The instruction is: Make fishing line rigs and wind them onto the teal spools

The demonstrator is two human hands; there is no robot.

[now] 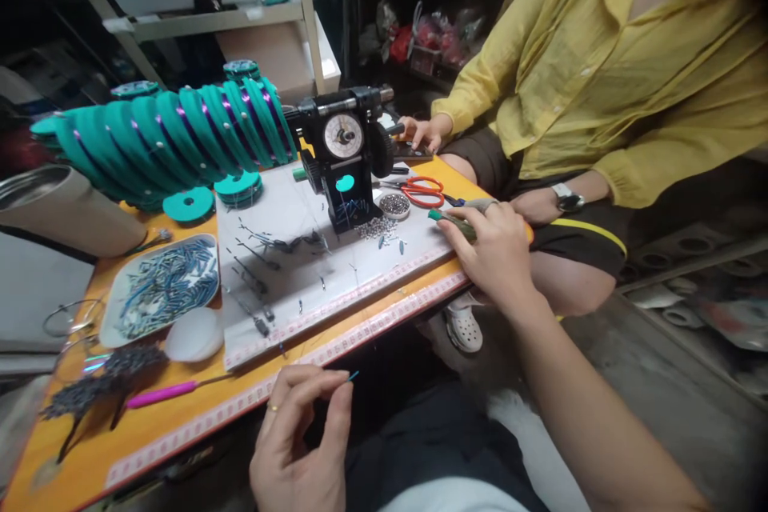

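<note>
My left hand [303,440] is in front of the table edge, thumb and forefinger pinched on a short thin blue strand [354,375]. At the table's right end, my right hand [498,252] curls over a green-ended tool [459,224]; my fingers cover most of it, so its kind is unclear. Left of that hand are loose silver beads [375,230], a round dish of beads [394,206] and red-handled scissors [423,192]. Dark strung pieces [258,240] lie on the white board [354,264] between my hands.
A black device with a dial [343,136] stands on the board, beside a row of teal spools [174,136]. At left are a tray [103,328] of blue pieces, a white cup [195,334] and a pink-handled hook [162,394]. A person in yellow [576,80] sits at right.
</note>
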